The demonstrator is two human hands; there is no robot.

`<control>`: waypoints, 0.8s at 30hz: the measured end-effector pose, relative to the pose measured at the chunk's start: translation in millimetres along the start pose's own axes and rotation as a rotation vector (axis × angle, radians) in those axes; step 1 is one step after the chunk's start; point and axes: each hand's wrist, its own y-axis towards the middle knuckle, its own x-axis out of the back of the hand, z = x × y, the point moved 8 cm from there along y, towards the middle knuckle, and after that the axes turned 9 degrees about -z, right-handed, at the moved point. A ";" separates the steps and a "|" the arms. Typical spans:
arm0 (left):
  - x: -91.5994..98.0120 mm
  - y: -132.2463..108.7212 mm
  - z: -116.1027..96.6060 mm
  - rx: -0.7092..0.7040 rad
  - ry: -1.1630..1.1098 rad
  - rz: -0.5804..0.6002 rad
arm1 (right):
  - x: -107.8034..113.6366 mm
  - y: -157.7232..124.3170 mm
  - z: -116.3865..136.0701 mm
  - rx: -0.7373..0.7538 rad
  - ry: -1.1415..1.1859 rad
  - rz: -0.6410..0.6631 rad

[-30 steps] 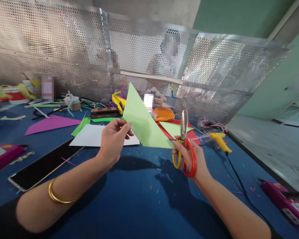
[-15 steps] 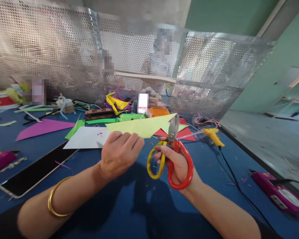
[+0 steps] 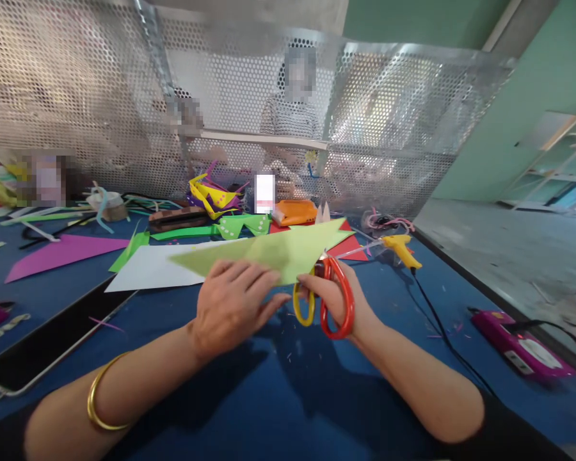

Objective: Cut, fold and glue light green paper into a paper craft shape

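Green paper (image 3: 269, 250) over blue table (image 3: 269, 410) has scissors (image 3: 348, 298) at right edge.

Light-green sheet (image 3: 269, 253): paper, matt, smooth. Scissors handles (image 3: 349, 301): glossy red and yellow plastic. Bangle (image 3: 91, 400): polished gold-toned metal. Partition (image 3: 388, 115): perforated metal, shiny. Glue gun (image 3: 401, 251): smooth yellow plastic. Tabletop (image 3: 196, 416): smooth, low sheen. Sleeve (image 3: 4, 432): matt black cloth.
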 end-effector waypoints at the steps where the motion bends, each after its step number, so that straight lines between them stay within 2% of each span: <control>1: 7.4 2.8 5.4 0.041 -0.019 -0.070 | 3.8 3.8 4.3 0.025 -0.063 0.027; 4: 28.6 12.6 29.5 0.256 -0.132 -0.246 | 11.3 13.4 12.9 0.054 -0.110 0.114; 6: 28.6 16.2 49.3 0.471 -0.296 -0.232 | 15.4 17.6 17.2 0.068 -0.086 0.120; 8: 6.2 13.0 60.1 0.717 -0.606 -0.019 | 18.2 19.5 20.0 0.081 -0.069 0.083; 11: -30.8 -6.3 45.2 1.009 -1.040 0.388 | 15.4 17.0 19.2 0.075 -0.052 0.040; 13: -42.5 -18.9 34.1 1.135 -1.161 0.511 | 8.0 12.0 15.5 0.066 -0.040 0.056; 15: -49.9 -27.7 26.8 1.231 -1.231 0.532 | -0.7 5.8 10.2 0.060 -0.033 0.081; 18: -56.9 -34.3 20.1 1.330 -1.317 0.492 | -11.7 -2.9 3.3 0.071 -0.028 0.107; 21: -57.2 -35.3 21.6 1.366 -1.312 0.432 | -15.1 -7.2 4.9 0.112 -0.050 0.124; 24: -53.2 -33.7 28.3 1.371 -1.295 0.399 | -7.5 -6.8 13.6 0.138 -0.086 0.152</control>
